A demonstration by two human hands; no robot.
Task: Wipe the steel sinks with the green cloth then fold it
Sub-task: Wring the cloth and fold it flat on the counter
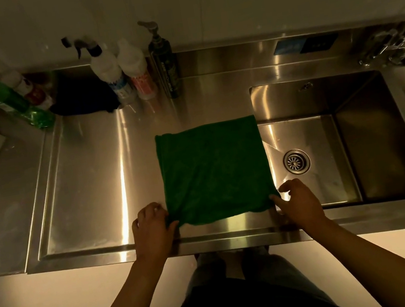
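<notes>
Head-worn wide-angle view, steeply down over steel sinks

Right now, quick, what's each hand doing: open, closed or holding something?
Left hand: pinches the near left corner of the green cloth.
Right hand: pinches the cloth's near right corner.

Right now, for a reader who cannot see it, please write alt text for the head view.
A green cloth lies spread flat on the steel counter beside the sink, and the left hand and the right hand each hold one near corner of it. Bottles stand along the back wall.
</notes>
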